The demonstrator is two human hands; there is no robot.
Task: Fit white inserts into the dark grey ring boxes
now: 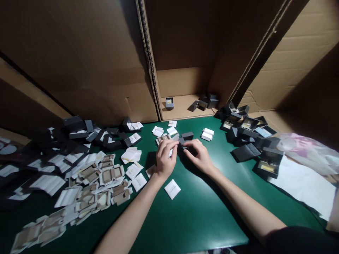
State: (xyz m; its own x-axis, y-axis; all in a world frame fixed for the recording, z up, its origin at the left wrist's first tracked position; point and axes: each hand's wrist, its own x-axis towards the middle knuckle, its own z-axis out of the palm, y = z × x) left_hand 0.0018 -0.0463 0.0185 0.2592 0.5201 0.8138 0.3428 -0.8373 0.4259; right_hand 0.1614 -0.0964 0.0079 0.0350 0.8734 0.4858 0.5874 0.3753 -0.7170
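In the head view, both of my hands meet near the middle of the green table. My right hand point(200, 155) has its thumb and fingers closed on a small black box point(182, 142). Close beside it, my left hand point(166, 160) is bent into a pinch; what lies between its fingertips is too small to make out. Just behind the fingers sits another black box point(187, 135). Small white cards point(172, 131) and folded paper inserts point(160, 138) lie beyond my left hand. Nearer me is a square white card point(172, 189) with faint print.
Many folded cardboard inserts point(107, 175) and black boxes point(76, 127) cover the left side. Open black boxes point(270, 163) crowd the right, beside a white sheet point(304, 187) and a plastic bag point(307, 151). Tall cardboard walls point(100, 70) stand behind the table point(212, 211).
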